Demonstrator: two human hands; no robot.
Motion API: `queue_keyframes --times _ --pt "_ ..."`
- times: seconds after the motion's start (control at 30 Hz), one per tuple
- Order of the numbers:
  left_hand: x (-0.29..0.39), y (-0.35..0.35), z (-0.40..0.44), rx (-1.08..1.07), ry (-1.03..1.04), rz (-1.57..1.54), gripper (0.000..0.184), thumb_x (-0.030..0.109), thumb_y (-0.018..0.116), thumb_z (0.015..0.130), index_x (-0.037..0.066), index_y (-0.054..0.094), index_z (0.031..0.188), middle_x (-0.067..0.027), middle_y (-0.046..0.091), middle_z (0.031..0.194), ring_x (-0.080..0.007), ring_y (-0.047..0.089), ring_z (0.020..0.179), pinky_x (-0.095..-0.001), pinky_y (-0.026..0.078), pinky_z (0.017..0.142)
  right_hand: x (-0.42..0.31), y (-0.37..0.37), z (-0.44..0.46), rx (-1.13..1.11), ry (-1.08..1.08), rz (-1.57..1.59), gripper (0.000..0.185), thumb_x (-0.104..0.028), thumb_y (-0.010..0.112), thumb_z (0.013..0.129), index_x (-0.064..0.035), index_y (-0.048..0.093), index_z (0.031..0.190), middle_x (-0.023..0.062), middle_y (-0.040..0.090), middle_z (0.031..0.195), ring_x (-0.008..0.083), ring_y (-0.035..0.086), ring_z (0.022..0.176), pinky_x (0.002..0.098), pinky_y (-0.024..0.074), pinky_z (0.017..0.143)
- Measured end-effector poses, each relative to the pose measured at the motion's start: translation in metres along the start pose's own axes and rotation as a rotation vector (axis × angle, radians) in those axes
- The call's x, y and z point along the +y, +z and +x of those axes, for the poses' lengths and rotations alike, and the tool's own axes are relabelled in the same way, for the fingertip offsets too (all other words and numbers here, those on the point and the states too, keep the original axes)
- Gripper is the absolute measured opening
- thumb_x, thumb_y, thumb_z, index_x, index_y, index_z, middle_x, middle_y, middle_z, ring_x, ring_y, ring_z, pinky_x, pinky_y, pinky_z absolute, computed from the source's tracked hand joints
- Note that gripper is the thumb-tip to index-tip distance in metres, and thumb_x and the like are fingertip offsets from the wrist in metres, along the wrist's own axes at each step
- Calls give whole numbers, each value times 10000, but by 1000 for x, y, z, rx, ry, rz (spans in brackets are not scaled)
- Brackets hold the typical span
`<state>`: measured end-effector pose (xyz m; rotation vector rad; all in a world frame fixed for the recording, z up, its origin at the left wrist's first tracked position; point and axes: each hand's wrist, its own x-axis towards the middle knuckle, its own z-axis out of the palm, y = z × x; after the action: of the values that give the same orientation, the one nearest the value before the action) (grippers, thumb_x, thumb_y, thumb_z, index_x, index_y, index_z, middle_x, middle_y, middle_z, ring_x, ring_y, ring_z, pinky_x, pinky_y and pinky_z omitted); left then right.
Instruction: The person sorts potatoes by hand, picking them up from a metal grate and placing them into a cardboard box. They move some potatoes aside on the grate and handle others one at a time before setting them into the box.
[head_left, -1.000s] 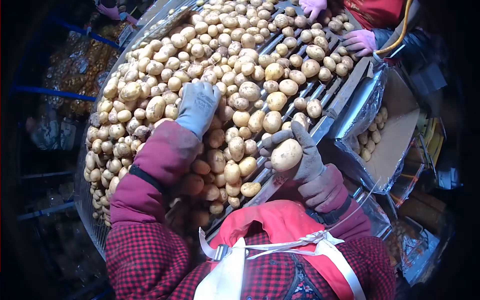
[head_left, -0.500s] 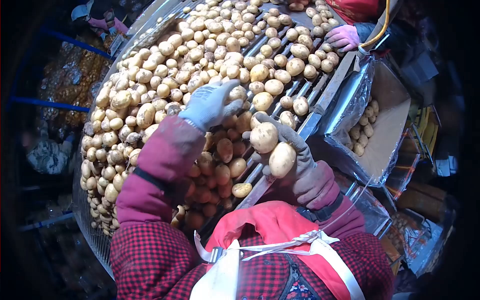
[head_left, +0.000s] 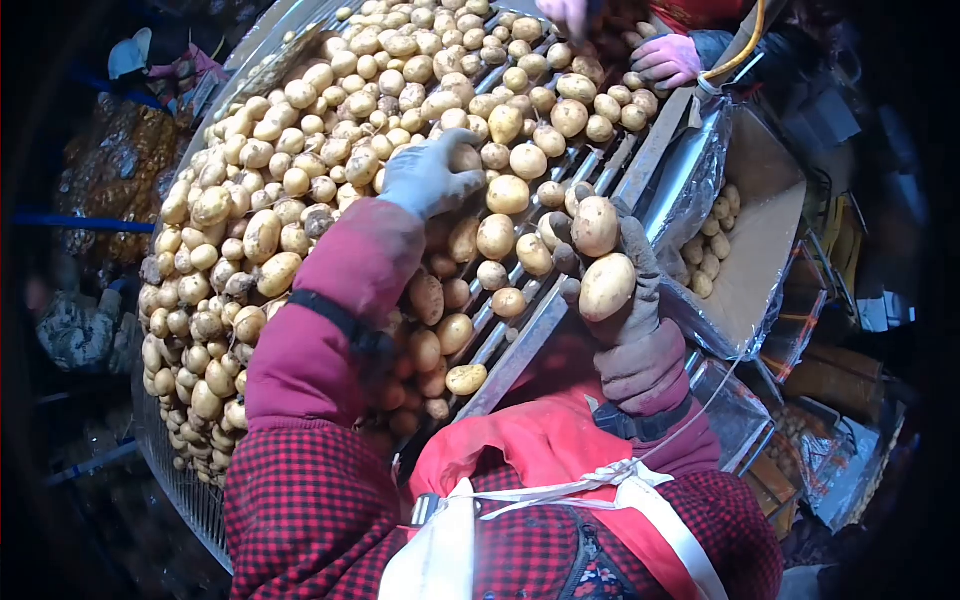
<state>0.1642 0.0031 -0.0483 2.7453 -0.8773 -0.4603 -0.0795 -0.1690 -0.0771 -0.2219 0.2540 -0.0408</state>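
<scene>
Two large potatoes rest in my right hand, whose grey-gloved fingers curl round them above the near edge of the roller table. My left hand, in a pale grey glove, reaches over the potato pile. Its fingers and thumb close about a brownish potato, partly covered by the glove. Between my hands, several loose potatoes lie on the metal rollers. More potatoes sit in the shadow under my left forearm.
A lined cardboard box with several potatoes inside stands right of the table's metal edge. At the top right, another person's pink-gloved hand rests near the potatoes. A yellow hose hangs there. Netted sacks lie at the left.
My right hand has moved right and up, carrying its two potatoes away from the rollers. My left hand has shifted slightly up. A second pink-gloved hand now shows at the top edge.
</scene>
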Motion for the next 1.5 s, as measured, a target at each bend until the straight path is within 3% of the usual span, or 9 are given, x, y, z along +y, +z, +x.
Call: queue_keyframes --times 0.1,0.2,0.4,0.53,0.8,0.87,1.17,1.33,1.5 --pt "10 -6 -29 95 -93 -544 619 402 809 934 141 583 1448 -94 706 1264 -179 684 1151 -346 568 967 1 4 0 28 19 51 588 -503 502 1084 -143 502 1548 172 659 1377 297 707 1169 433 679 737" --pt "36 4 -74 188 158 -1110 681 446 757 957 47 560 1474 -208 714 1273 -289 703 1177 -414 544 1008 12 17 12 31 17 4 627 -563 516 1059 -143 518 1525 152 661 1384 295 715 1154 405 664 738" --pt "44 -11 -105 200 780 -295 618 359 620 1037 16 485 1533 -232 568 1472 -381 548 1367 -478 436 1129 43 -9 32 119 -152 6 617 -555 496 1068 -124 515 1509 135 629 1427 314 645 1277 457 570 1053" --pt "27 -19 -112 193 562 -407 616 353 626 1028 24 495 1532 -256 574 1459 -415 555 1361 -485 444 1127 28 11 32 59 -128 36 616 -556 474 1073 -88 551 1467 114 634 1418 294 637 1285 447 548 1088" --pt "44 32 -58 73 572 335 504 405 745 872 132 661 1288 -146 720 1031 -341 703 942 -468 533 794 17 8 30 -25 -35 150 700 -637 511 1026 -111 551 1486 132 646 1406 363 696 1179 453 667 700" --pt "68 15 -35 -374 342 513 554 463 777 800 171 662 1257 -132 715 977 -320 711 906 -471 532 769 15 9 30 -78 1 163 699 -644 508 1024 -134 544 1500 152 639 1410 399 693 1171 464 664 663" --pt "6 -3 -66 -207 -27 -1264 523 210 736 965 72 587 1447 -101 673 1347 -191 680 1102 -314 575 897 16 -10 35 -109 -40 95 688 -612 520 1034 -113 513 1507 142 606 1453 397 656 1235 485 657 824" --pt "-11 -25 -101 87 8 -1574 379 328 650 1006 80 635 1293 -160 731 1221 -230 740 866 -292 560 602 22 4 33 -116 -129 31 603 -516 481 1086 -67 526 1485 100 606 1454 300 636 1286 465 567 1066" --pt "-20 -8 -117 161 -157 -1406 314 347 613 1062 70 738 1144 -48 721 1023 -130 679 871 -282 560 752 34 12 32 -111 -78 5 567 -492 545 1069 -102 537 1480 112 595 1467 312 568 1375 499 476 1176"
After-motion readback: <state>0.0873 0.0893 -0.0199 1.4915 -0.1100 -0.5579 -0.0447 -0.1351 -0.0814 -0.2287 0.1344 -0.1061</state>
